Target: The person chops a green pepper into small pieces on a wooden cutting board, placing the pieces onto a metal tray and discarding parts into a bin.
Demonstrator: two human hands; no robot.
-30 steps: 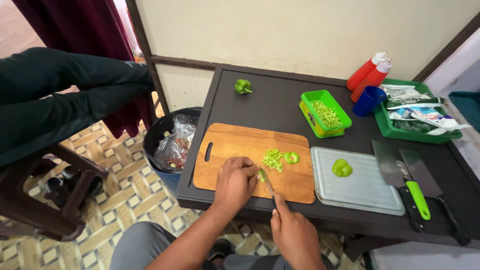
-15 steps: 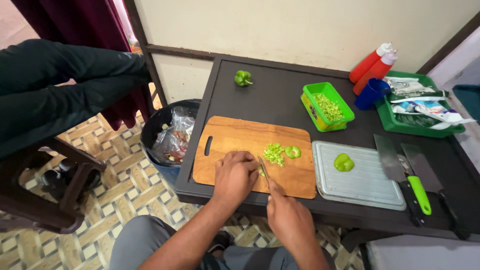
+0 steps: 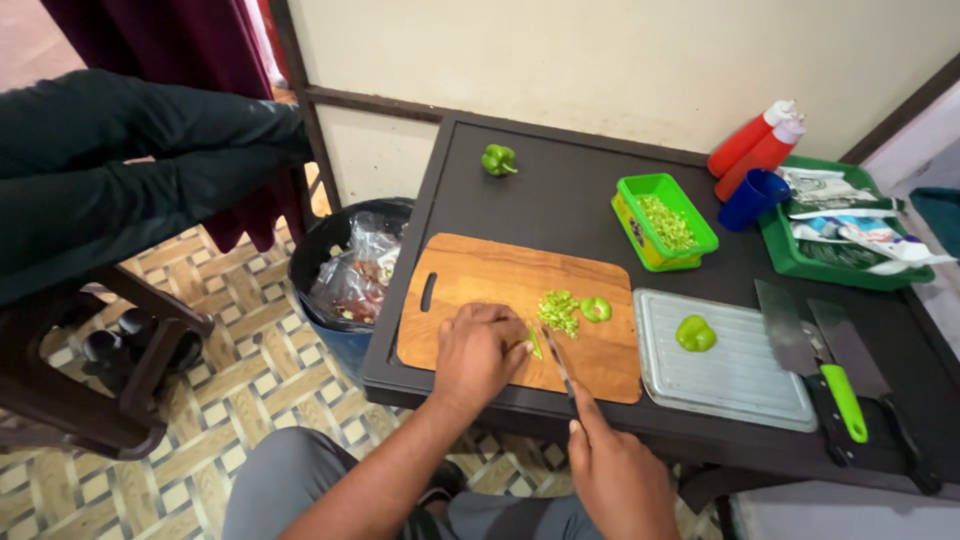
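Observation:
My left hand (image 3: 478, 352) rests curled on a wooden cutting board (image 3: 470, 280), pinning a thin strip of green pepper (image 3: 534, 342) under its fingertips. My right hand (image 3: 618, 474) grips a knife (image 3: 556, 356) whose blade touches the board just right of that strip. A small heap of chopped pepper (image 3: 558, 311) and a pepper ring (image 3: 596, 309) lie on the board beyond the blade.
A pepper half (image 3: 695, 333) sits on a grey tray (image 3: 740, 385). Two cleavers (image 3: 815, 355) lie right of it. A green tub of chopped pepper (image 3: 664, 221), red squeeze bottles (image 3: 752, 150), blue cup (image 3: 752, 198), green tray (image 3: 800, 262), whole pepper (image 3: 497, 159) and bin (image 3: 352, 275) surround.
The camera has swung slightly. My hands stay at the board's near edge, the knife shifting a little against the pepper strip.

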